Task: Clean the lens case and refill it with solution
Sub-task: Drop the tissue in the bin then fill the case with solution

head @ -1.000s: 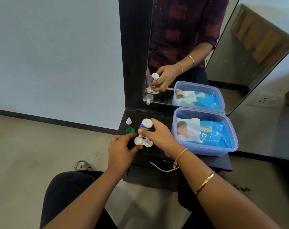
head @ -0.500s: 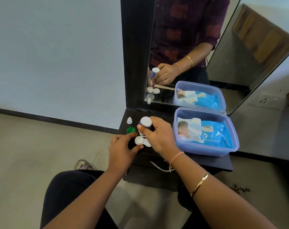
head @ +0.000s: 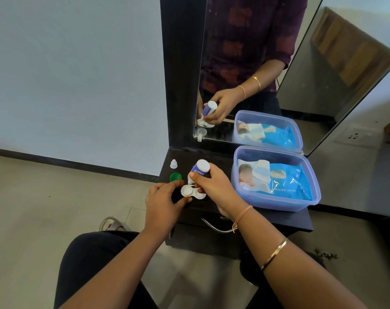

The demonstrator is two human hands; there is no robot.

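Pinching the white plastic lens case by its left cup, the left grip holds it flat on the glossy black surface, near the front left corner. The case shows 2 shallow round wells joined side by side, and the right one is partly hidden. The right grip curls round a small cylindrical solution bottle, purple-labelled with a flat white base, tipped nozzle-down just above the case. A round green cap and a white conical cap stand behind. A translucent bluish rounded-rectangle tub holds a crinkly blue wipes pack.
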